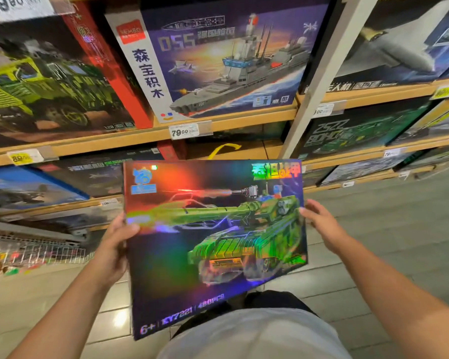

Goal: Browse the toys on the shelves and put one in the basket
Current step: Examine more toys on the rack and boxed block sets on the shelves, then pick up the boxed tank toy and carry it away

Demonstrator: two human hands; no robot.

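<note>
Browsing is giving way to choosing: you are holding a tank box (215,244) in front of your chest, below the shelf edge that is carrying the 79.00 price tag (183,132), and you are looking at its printed front. Your left hand (114,244) is gripping the box's left edge, thumb lying over the front and fingers hidden behind. Your right hand (322,226) is sitting at the right edge with its fingers loosely bent; only the thumb tip is clearly touching, so I cannot tell whether that grip is really clamped. Above the tag, the warship box (226,55) is standing on its shelf.

No basket is showing anywhere. By my judgement, the next move is calling for you to find it first, probably low beside you, then firm up the right-hand grip before lowering the wide, flat box in edge first.
</note>
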